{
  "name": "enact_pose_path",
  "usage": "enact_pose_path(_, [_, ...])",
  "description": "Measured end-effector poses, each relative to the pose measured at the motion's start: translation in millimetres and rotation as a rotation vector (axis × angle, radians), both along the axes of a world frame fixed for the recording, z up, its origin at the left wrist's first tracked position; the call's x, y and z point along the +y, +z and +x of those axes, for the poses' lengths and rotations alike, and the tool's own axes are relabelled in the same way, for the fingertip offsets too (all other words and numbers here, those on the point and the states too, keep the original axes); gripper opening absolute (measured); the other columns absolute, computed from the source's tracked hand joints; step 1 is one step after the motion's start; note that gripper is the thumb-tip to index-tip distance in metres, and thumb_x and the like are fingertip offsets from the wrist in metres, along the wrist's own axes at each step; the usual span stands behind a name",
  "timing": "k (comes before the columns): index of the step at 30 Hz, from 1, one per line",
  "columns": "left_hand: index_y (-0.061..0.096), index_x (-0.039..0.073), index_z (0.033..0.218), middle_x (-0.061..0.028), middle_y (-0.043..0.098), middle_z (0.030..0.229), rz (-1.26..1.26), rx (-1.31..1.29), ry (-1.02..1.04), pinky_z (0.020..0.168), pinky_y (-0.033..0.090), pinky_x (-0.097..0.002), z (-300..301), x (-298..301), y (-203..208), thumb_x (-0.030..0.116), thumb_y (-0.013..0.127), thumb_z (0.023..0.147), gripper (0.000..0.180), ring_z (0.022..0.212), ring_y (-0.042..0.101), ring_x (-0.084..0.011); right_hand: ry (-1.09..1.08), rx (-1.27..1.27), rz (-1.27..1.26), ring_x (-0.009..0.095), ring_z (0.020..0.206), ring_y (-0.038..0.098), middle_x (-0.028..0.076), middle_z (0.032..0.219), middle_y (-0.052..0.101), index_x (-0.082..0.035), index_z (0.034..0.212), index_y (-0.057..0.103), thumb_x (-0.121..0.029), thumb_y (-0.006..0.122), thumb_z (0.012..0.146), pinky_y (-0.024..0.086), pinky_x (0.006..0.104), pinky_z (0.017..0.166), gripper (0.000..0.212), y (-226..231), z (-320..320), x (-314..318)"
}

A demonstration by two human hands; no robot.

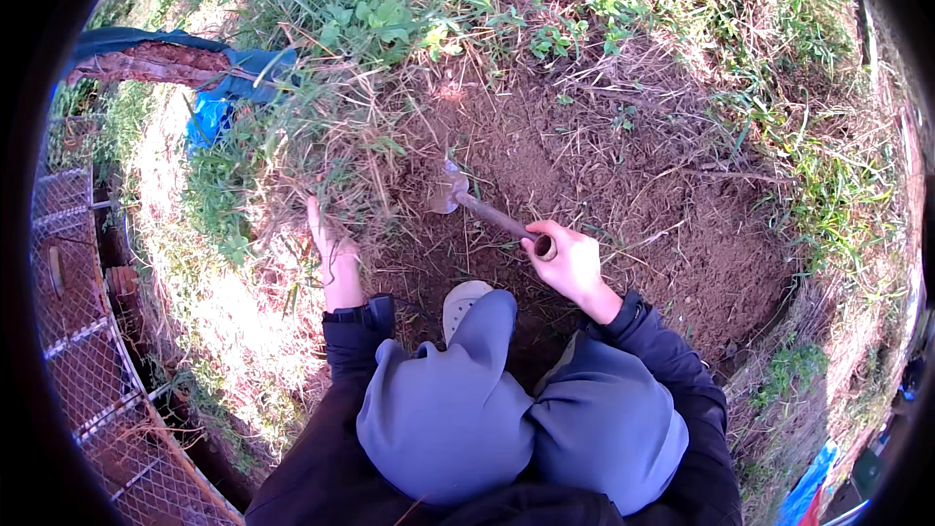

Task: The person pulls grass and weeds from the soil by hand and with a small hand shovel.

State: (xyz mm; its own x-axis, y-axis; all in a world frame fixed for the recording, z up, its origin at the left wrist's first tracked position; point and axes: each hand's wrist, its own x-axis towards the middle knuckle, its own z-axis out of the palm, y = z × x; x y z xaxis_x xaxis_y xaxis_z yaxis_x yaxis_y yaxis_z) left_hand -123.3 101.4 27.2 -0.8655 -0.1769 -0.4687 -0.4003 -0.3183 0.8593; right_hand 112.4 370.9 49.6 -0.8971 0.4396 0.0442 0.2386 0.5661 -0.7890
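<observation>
A small hand hoe (502, 218) with a pale metal blade and a dark tubular handle is in my right hand (571, 261). My right fingers are closed round the handle near its hollow end, and the blade rests at the dug brown soil (516, 151). My left hand (337, 265) reaches into a clump of dry and green grass (351, 185) left of the bare soil. One finger lies stretched along the clump; grass hides the others, so the grip does not show.
Between my grey-trousered knees (448, 419) and the soil shows a pale clog (462, 306). Loose earth (726, 263) and straw lie to the right. A blue-wrapped log-like piece (166, 63) is at far left, above a wire mesh fence (88, 351). Weeds (380, 15) grow at the far side.
</observation>
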Motion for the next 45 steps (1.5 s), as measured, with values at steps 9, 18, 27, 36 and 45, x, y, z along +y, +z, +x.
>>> enact_pose_path(9, [0.054, 0.002, 0.088, -0.0105, 0.059, 0.083, -0.412, 0.004, -0.135, 0.054, 0.046, -0.0326, 10, 30, 71, 0.034, 0.062, 0.083, 0.034, 0.068, 0.056, -0.0192, -0.036, -0.056, -0.151, 0.027, 0.060, 0.062, 0.007, 0.064, 0.062, -0.011, 0.090, 0.061, -0.023, 0.065, 0.077, 0.049, 0.0358, 0.054, 0.018, -14, -51, -23])
enact_pose_path(18, [0.049, -0.013, 0.107, -0.0180, 0.057, 0.102, -0.579, 0.031, -0.276, 0.068, 0.049, -0.0334, 22, 29, 97, 0.031, 0.066, 0.079, 0.054, 0.077, 0.058, -0.0194, -0.206, -0.088, -0.040, 0.022, 0.059, 0.064, 0.005, 0.063, 0.062, -0.011, 0.089, 0.063, -0.020, 0.071, 0.073, 0.049, 0.0308, 0.052, 0.020, 37, 51, 45])
enact_pose_path(27, [0.048, -0.011, 0.117, -0.0182, 0.054, 0.116, -0.541, 0.370, -0.583, 0.084, 0.046, -0.0348, 44, 111, 74, 0.021, 0.067, 0.079, 0.053, 0.098, 0.056, -0.0201, -0.913, -0.145, 0.232, 0.003, 0.047, 0.048, 0.001, 0.053, 0.053, -0.006, 0.089, 0.064, -0.011, 0.072, 0.075, 0.039, 0.0188, 0.047, 0.017, 56, 257, 80])
enact_pose_path(36, [0.041, -0.003, 0.128, -0.0133, 0.050, 0.124, -0.517, 0.553, -0.872, 0.100, 0.035, -0.0359, 90, 169, 52, 0.001, 0.057, 0.078, 0.052, 0.112, 0.050, -0.0224, -1.102, -0.115, 0.300, 0.017, 0.056, 0.063, 0.003, 0.060, 0.063, -0.011, 0.086, 0.064, -0.024, 0.069, 0.076, 0.047, 0.0279, 0.052, 0.017, -37, 151, 203])
enact_pose_path(45, [0.045, -0.001, 0.119, -0.0110, 0.057, 0.111, -0.429, 0.423, -0.926, 0.093, 0.041, -0.0314, 111, 144, 49, 0.003, 0.068, 0.075, 0.050, 0.101, 0.055, -0.0175, -0.618, -0.113, 0.730, 0.022, 0.054, 0.061, 0.004, 0.064, 0.060, -0.014, 0.086, 0.062, -0.022, 0.069, 0.074, 0.047, 0.0310, 0.049, 0.016, -1, 180, 186])
